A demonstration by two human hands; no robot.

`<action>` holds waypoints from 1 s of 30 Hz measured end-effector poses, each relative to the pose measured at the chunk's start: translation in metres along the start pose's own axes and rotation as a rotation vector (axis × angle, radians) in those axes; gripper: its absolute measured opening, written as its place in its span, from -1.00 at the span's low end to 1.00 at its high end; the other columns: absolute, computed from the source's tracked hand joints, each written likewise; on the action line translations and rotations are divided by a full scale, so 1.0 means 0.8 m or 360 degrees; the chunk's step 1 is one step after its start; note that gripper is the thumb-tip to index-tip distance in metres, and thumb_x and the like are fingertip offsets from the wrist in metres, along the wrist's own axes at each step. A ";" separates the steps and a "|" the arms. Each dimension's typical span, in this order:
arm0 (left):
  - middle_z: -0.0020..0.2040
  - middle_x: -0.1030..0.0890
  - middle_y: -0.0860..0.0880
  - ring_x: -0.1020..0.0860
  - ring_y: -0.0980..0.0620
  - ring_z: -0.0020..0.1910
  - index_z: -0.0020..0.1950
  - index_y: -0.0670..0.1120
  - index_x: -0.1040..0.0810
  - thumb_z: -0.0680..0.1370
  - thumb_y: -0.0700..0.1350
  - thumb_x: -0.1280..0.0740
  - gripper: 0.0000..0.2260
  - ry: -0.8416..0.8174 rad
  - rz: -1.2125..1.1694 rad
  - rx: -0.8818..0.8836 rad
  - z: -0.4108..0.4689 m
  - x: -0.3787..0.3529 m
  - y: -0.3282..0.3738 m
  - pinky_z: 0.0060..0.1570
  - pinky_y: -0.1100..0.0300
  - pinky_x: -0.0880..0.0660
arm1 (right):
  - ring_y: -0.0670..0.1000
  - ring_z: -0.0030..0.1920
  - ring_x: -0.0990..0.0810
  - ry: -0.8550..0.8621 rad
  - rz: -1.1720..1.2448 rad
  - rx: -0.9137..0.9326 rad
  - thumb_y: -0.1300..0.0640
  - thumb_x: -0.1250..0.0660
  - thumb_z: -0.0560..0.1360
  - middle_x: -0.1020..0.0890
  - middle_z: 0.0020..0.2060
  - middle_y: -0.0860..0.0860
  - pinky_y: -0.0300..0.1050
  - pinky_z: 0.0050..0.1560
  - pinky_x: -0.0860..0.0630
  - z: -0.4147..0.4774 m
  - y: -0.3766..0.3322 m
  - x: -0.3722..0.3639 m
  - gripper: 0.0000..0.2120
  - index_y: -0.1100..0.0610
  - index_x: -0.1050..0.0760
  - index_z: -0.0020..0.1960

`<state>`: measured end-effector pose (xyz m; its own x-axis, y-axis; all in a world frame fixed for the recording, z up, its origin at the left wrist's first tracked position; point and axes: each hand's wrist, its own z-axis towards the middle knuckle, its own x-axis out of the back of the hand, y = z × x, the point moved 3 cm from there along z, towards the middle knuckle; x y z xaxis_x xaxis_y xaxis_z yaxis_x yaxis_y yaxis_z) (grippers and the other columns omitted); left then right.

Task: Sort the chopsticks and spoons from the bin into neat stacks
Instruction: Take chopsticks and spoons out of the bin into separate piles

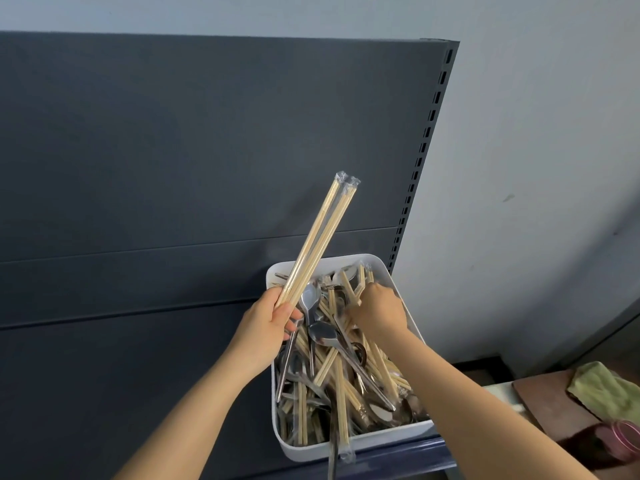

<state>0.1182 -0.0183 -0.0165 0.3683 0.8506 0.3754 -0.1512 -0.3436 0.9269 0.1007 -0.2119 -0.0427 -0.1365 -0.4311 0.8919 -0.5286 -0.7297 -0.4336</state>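
The wrapped chopsticks (320, 237) stood tilted above the left edge of the bin (381, 262), their lower ends clenched in the left hand (268, 323). More chopsticks lay in the bin, tangled with the spoons (322, 332). The right hand (379, 308) reached into the far end, where its fingers (356, 299) curled round another pair (348, 282). The bin sat on a shelf (398, 455) before a dark panel (173, 168); a green cloth (602, 386) lay well to the right.

We judged the step in hand to be drawing that pair out and adding it to the held ones. It was best pulled along its own length, so that the wrapper cleared the spoon handles. We advised matching its ends to the held ones before the left hand closed over it, since even ends stack neatly.
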 end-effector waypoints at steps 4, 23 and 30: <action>-0.13 -0.56 0.03 -0.50 0.12 -0.22 0.20 -0.06 -0.45 0.63 -0.22 -0.12 -0.80 0.0042 0.0038 0.0035 -0.003 0.006 -0.006 -0.27 0.34 -0.49 | 0.07 -0.22 -0.58 0.0042 0.0054 -0.0079 0.10 -0.41 0.44 -0.58 -0.22 0.05 -0.12 -0.26 -0.51 -0.001 -0.003 -0.002 -0.81 0.17 -0.44 -0.08; -0.02 -0.56 0.04 -0.57 0.12 -0.11 0.19 -0.02 -0.45 0.63 -0.18 -0.14 -0.81 0.0417 0.0333 -0.0130 -0.014 0.045 0.000 -0.05 0.19 -0.56 | 0.00 -0.14 -0.64 0.0387 0.1419 0.0497 0.18 -0.43 0.45 -0.63 -0.18 -0.01 -0.14 -0.12 -0.61 -0.025 -0.057 0.133 -0.87 0.01 -0.51 -0.10; 0.06 -0.48 -0.02 -0.58 0.10 -0.13 0.25 -0.12 -0.44 0.63 -0.19 -0.14 -0.78 0.0697 0.0451 -0.0019 -0.052 0.129 -0.040 -0.16 0.34 -0.53 | 0.03 -0.12 -0.65 0.0215 0.1617 0.0797 0.18 -0.44 0.44 -0.64 -0.18 0.02 -0.03 -0.06 -0.62 -0.071 -0.145 0.123 -0.89 0.06 -0.52 -0.08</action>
<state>0.1229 0.0967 -0.0076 -0.1065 0.8125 0.5732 -0.2004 -0.5822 0.7880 0.1008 -0.1394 0.1029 -0.4152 -0.9050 0.0926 0.2674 -0.2187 -0.9385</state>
